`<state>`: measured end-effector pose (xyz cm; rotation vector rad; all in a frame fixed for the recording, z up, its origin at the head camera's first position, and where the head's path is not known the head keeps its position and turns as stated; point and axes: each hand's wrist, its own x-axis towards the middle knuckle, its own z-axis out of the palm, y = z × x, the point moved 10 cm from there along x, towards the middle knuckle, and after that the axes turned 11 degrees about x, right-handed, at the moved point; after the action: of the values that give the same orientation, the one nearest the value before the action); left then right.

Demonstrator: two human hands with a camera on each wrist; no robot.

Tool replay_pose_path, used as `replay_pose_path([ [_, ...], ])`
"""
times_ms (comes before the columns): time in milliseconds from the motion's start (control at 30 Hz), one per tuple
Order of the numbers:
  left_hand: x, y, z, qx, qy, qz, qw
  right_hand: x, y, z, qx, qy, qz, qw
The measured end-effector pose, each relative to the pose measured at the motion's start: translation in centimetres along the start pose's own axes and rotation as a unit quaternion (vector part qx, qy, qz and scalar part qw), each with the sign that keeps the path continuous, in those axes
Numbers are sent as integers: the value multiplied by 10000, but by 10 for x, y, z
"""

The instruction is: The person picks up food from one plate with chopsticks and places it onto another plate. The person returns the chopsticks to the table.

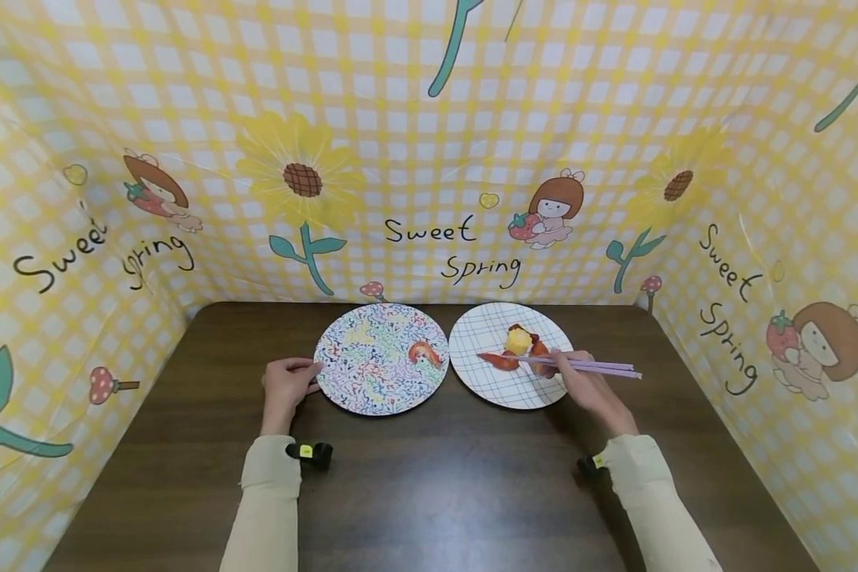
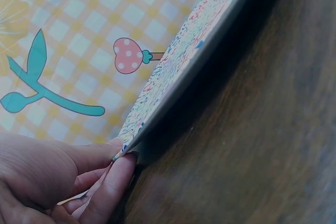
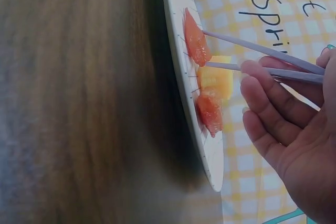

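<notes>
My left hand (image 1: 286,388) pinches the left edge of a round plate with multicoloured squiggles (image 1: 372,381), thumb above and a finger under the rim in the left wrist view. A curled orange-and-white shrimp (image 1: 420,349) lies near that plate's right side. Lilac chopsticks (image 1: 608,368) are in my right hand (image 1: 588,388), over a white plate with grid lines (image 1: 493,388). Their tips touch a pointed orange-red piece of food (image 3: 195,40) on this plate. Behind it stand a yellow chunk (image 1: 519,340) and another reddish piece (image 3: 210,114).
Both plates stand side by side at the far edge of a dark wooden table (image 1: 429,492). A yellow checked cloth (image 1: 400,159) with printed flowers and lettering rises behind and on both sides. Each wrist wears a black camera strap (image 1: 309,453).
</notes>
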<state>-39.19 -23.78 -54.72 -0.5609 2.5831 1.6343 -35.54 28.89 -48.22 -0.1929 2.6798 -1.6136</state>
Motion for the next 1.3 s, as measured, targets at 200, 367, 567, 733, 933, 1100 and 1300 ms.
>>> replay_pose_path([
  [200, 0, 0, 1, 9, -18, 22, 10000, 10, 5, 8, -1, -311, 111, 9995],
  [367, 0, -1, 1, 66, 8, 3, 10000, 10, 2, 15, 197, -496, 13, 9986],
  [567, -2, -1, 2, 58, 3, -44, 10000, 3, -15, 20, 102, -381, -509, 9979],
  [733, -3, 1, 1, 59, -9, -2, 10000, -6, -37, 21, -111, -182, -1115, 9935],
  [933, -1, 0, -1, 74, -6, 47, 10000, -16, -63, 27, -506, -175, -1685, 9842],
  [1100, -1, 1, -1, 49, 28, 43, 10000, -16, -68, 28, -656, -97, -1932, 9789],
  [1300, -2, 3, 0, 21, 25, 15, 10000, -11, -62, 12, -742, 441, -1987, 9762],
])
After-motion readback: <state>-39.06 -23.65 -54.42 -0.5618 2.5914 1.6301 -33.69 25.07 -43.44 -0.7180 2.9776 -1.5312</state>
